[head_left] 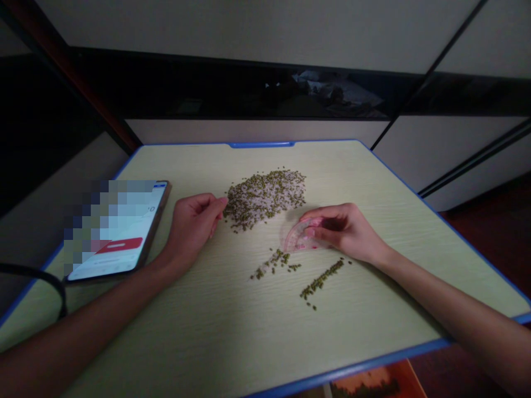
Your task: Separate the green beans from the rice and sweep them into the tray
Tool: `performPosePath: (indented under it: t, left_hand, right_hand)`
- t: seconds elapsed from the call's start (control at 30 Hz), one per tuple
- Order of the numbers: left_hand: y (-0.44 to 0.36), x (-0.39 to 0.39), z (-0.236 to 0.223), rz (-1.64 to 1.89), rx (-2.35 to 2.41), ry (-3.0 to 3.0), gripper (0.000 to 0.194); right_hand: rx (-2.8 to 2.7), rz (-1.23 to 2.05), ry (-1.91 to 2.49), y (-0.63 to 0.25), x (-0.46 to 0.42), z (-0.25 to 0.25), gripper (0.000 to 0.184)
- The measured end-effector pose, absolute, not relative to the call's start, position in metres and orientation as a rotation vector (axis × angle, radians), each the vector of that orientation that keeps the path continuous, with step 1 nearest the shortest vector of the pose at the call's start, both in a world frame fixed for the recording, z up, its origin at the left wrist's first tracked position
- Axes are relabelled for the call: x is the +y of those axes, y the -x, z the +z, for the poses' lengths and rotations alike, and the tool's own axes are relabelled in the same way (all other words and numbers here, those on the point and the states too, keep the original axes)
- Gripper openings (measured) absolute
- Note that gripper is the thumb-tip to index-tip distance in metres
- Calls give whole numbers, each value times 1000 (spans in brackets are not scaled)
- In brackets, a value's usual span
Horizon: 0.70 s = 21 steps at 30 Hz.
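Observation:
My right hand (346, 229) holds a clear pink protractor (296, 236) between thumb and fingers, tilted just above the table. Below its edge lies a small scatter of mung beans (276, 262) mixed with a few white grains. A narrow row of mung beans (322, 278) runs slantwise closer to me. My left hand (194, 221) is closed, thumb pressed to the fingers, at the left edge of a larger pile of mung beans and white rice-like grains (267, 198). Whatever those fingers may pinch is hidden.
A lit phone (124, 232) lies on the left of the blue-edged table (232, 331), with a black cable (37, 271) near it. Cabinet panels (257, 33) rise behind the far edge. Something orange (377, 381) shows beneath the near edge.

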<state>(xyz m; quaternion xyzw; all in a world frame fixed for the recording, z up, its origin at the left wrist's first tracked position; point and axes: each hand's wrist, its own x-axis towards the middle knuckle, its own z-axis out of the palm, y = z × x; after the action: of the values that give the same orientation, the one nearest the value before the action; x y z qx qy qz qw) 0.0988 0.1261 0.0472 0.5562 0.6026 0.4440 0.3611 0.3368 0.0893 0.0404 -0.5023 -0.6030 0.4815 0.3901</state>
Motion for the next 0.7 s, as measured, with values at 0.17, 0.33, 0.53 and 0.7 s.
performPosePath:
  t: [0.17,0.33,0.53,0.7]
  left_hand:
    - [-99,126,48,1134,1561,-1440,33]
    - [-100,124,49,1123,1574,-1451,34]
    - [-99,124,48,1137,1570,-1459,33]
    - [-99,124,49,1138,1568,-1478,32]
  right_hand:
    - [-1547,1179,1311,-334,90,41,21]
    - [-1568,1218,1293,-335,89,40,23]
    - [-1589,1254,1275,-337,88,41,17]
    - [-1579,1213,1286,-337,88,39,20]
